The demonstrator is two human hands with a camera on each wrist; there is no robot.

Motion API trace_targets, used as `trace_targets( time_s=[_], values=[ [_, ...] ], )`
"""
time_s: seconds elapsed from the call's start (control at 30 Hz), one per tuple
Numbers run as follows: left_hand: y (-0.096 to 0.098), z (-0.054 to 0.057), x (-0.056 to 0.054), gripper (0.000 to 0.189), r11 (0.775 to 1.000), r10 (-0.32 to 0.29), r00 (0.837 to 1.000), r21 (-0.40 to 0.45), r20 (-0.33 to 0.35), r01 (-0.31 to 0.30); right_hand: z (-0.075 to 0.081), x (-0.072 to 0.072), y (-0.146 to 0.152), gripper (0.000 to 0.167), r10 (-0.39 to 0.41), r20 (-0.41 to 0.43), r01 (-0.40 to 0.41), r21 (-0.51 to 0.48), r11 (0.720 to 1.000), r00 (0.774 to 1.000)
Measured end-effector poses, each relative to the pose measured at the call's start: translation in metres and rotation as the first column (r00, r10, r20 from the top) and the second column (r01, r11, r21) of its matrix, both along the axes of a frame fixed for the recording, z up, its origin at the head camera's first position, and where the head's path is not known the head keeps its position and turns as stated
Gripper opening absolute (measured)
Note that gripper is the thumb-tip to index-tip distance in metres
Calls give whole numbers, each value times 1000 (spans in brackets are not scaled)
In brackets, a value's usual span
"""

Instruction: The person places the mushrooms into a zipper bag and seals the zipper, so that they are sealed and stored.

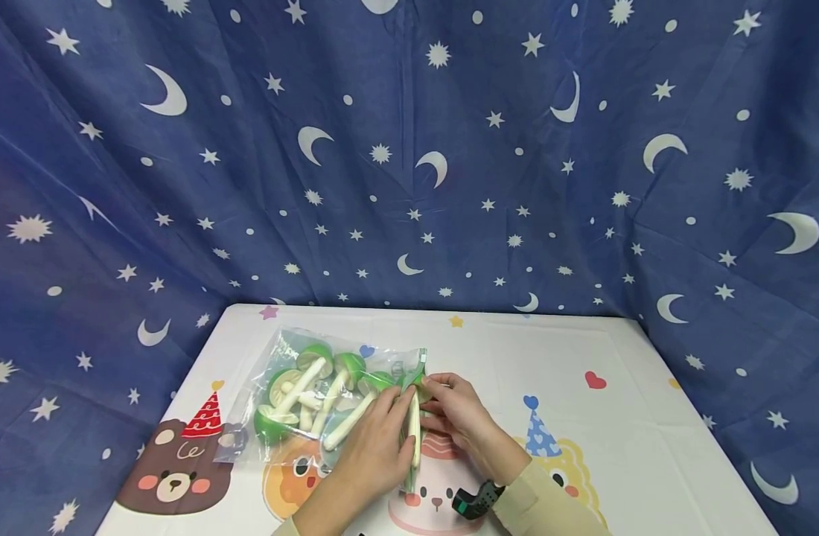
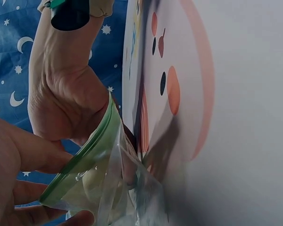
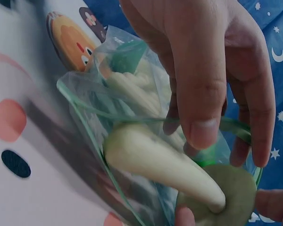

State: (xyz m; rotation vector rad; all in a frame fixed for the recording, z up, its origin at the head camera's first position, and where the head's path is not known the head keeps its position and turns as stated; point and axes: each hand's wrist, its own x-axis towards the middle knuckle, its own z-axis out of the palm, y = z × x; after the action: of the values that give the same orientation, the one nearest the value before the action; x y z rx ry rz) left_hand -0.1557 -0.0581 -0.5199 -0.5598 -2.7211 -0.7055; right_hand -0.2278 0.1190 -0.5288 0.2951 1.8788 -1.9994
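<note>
A clear zip bag [image 1: 249, 424] with a green seal strip lies on the table, several toy mushrooms [image 1: 327, 398] with green caps and pale stems inside. My left hand [image 1: 376, 443] grips the bag by its mouth; in the left wrist view its fingers pinch the green-edged rim [image 2: 80, 157]. At the bag's mouth my right hand [image 1: 459, 413] holds another toy mushroom [image 3: 165, 160] by its cap. That mushroom's stem points into the gaping mouth in the right wrist view. In the left wrist view the right hand [image 2: 70, 103] is partly hidden behind the bag.
The white table cover [image 1: 684, 447] carries printed cartoon animals, hearts and stars. A dark blue curtain [image 1: 409, 186] with moons and stars surrounds the table's back and sides. On the right wrist sits a black strapped device [image 1: 476, 500].
</note>
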Motion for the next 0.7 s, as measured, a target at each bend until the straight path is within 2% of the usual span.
trace_targets(
  time_s=[0.2, 0.5, 0.7],
  values=[
    [0, -1, 0, 78, 1000, 6, 1000, -10, 8, -5, -1, -1, 6, 49, 5, 2, -5, -6, 1000, 1000],
    [1, -2, -1, 78, 1000, 1, 1000, -8, -6, -1, -1, -1, 7, 41, -5, -8, 5, -19, 1000, 1000],
    [1, -1, -1, 78, 1000, 2, 1000, -13, -2, -2, -2, -1, 6, 38, 7, -16, -7, 6, 1000, 1000]
  ],
)
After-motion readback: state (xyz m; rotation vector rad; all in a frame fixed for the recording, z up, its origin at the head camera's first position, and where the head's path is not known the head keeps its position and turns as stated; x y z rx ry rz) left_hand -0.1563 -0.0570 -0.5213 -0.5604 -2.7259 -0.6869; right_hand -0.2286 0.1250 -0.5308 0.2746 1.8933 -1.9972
